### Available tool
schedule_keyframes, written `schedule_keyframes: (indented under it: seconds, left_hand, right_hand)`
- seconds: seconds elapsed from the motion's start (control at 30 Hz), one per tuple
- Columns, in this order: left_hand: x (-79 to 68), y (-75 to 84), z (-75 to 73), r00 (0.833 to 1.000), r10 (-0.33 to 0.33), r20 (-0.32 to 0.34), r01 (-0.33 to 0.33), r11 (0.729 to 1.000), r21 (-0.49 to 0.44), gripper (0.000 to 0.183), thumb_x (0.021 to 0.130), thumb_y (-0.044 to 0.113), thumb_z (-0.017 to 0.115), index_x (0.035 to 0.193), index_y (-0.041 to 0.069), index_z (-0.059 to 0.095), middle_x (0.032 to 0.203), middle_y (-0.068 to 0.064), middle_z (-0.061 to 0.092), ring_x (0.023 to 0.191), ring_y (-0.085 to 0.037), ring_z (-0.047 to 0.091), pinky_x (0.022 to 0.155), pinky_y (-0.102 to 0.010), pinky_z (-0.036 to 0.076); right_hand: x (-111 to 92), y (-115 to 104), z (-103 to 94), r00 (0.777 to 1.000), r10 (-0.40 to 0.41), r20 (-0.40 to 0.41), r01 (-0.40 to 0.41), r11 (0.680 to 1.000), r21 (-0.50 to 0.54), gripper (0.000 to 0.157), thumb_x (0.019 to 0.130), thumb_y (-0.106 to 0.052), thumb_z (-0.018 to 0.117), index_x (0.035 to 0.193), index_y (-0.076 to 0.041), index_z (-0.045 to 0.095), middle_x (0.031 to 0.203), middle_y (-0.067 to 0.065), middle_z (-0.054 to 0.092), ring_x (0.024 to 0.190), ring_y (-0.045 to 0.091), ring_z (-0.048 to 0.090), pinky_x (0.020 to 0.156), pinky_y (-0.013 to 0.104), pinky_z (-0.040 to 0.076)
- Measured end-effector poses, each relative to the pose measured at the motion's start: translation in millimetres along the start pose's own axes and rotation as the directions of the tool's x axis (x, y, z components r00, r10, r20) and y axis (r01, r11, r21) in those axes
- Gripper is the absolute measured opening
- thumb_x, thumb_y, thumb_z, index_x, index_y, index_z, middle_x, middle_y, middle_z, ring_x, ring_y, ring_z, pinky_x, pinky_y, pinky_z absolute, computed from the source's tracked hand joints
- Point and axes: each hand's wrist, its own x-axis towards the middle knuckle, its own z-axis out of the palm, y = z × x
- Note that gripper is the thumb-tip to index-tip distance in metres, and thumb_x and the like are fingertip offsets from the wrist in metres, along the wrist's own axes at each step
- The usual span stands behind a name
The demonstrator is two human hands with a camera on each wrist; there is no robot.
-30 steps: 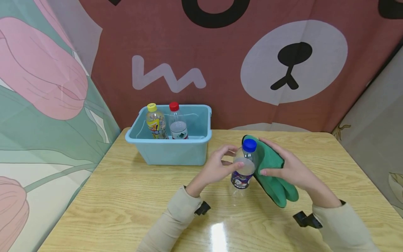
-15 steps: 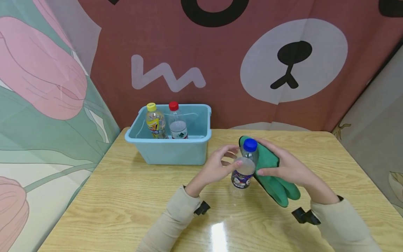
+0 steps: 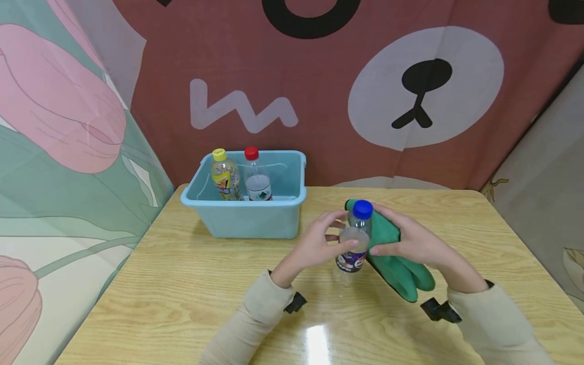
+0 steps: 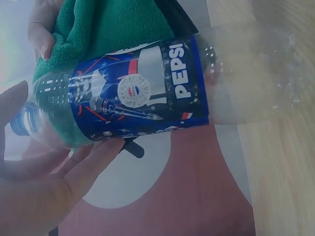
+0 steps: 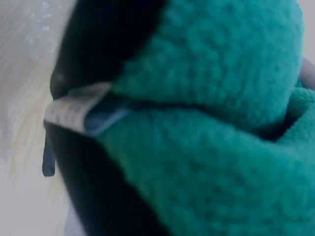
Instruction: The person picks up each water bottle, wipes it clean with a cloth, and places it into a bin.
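A clear Pepsi bottle (image 3: 350,261) with a blue cap stands upright on the wooden table, tilted slightly. My left hand (image 3: 315,243) holds its upper part, thumb across the front and fingers round the far side. A folded green towel (image 3: 396,274) with a dark border lies against the bottle's right side. My right hand (image 3: 422,244) grips the towel, thumb in front. In the left wrist view the bottle label (image 4: 138,93) fills the middle, the towel (image 4: 118,24) behind it. The towel (image 5: 211,167) covers most of the right wrist view, with a white tag (image 5: 74,113) at its border.
At the back left of the table (image 3: 191,304) stands a light blue bin (image 3: 251,220). Inside it are a yellow-capped bottle (image 3: 225,180) and a red-capped bottle (image 3: 258,185). A printed curtain (image 3: 319,101) hangs behind the table.
The right hand and towel have shifted slightly left, further behind the bottle. The bottle's label has turned a little, and the left thumb has slid rightward across the bottle.
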Motion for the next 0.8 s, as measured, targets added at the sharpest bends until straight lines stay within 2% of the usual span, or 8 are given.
schedule_keyframes:
  seconds: [0.33,0.63,0.8]
  left_hand:
    - [-0.6,-0.3,1.8,1.0,0.005,-0.022,-0.005,1.0,0.016,0.056,0.083,0.013,0.068,0.13,-0.003,0.042,0.119,-0.017,0.048,0.105,-0.026,0.053,0.08,-0.025,0.05]
    - [-2.8,12.6,1.1,0.999,-0.032,-0.032,0.033,0.999,0.021,0.056,0.082,0.006,0.067,0.13,-0.006,0.041,0.119,-0.02,0.049,0.106,-0.032,0.053,0.082,-0.03,0.05]
    - [-1.8,4.3,2.9,0.999,-0.015,-0.052,0.016,1.0,0.019,0.056,0.082,0.011,0.068,0.13,-0.003,0.043,0.117,-0.017,0.05,0.105,-0.027,0.054,0.081,-0.027,0.05]
  right_hand:
    - [1,5,6.1,1.0,-0.019,-0.019,0.019,1.0,0.004,0.084,0.078,-0.02,0.072,0.145,-0.01,0.022,0.135,0.022,0.038,0.111,0.039,0.046,0.082,0.056,0.043]
    - [-1,22,20.4,0.999,-0.017,-0.05,0.025,0.988,0.152,0.083,0.079,-0.015,0.071,0.145,-0.01,0.02,0.139,0.022,0.033,0.117,0.04,0.041,0.088,0.056,0.04]
    - [-1,29,27.0,0.998,-0.006,-0.066,0.02,0.978,0.207,0.085,0.08,-0.014,0.071,0.146,-0.012,0.018,0.139,0.022,0.033,0.117,0.039,0.042,0.089,0.054,0.04]
